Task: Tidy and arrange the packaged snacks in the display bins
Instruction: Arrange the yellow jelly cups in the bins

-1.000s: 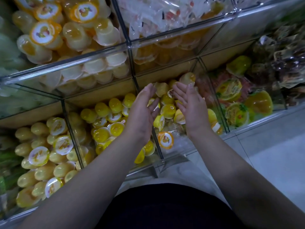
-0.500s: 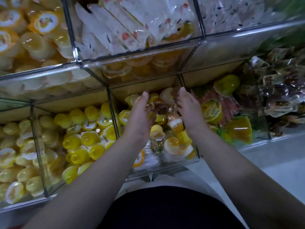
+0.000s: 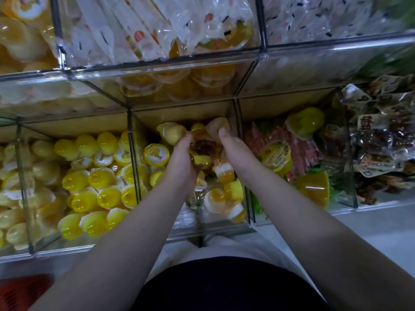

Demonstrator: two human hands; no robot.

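Note:
Both hands reach into the middle lower bin [image 3: 215,227], a clear box of small yellow and orange jelly cups [image 3: 232,189]. My left hand [image 3: 182,158] and my right hand [image 3: 233,151] face each other with a brown snack packet [image 3: 203,144] between them. The left fingertips touch a pale yellow cup [image 3: 171,133]. The right thumb rests against a pale cup [image 3: 216,129] at the back. The fingers of both hands are hidden behind the hands and the heap, so their grip is unclear.
A clear divider [image 3: 132,158] separates the left bin of yellow jelly cups [image 3: 89,178]. The right bin holds larger cups [image 3: 277,156] and red packets. Dark wrapped snacks [image 3: 381,142] lie far right. Upper bins hold white packets [image 3: 134,30]. A red basket [image 3: 20,292] is low left.
The view has shifted right and closer to the middle bin. Both hands have gone deeper into it and now flank a brown packet among the cups.

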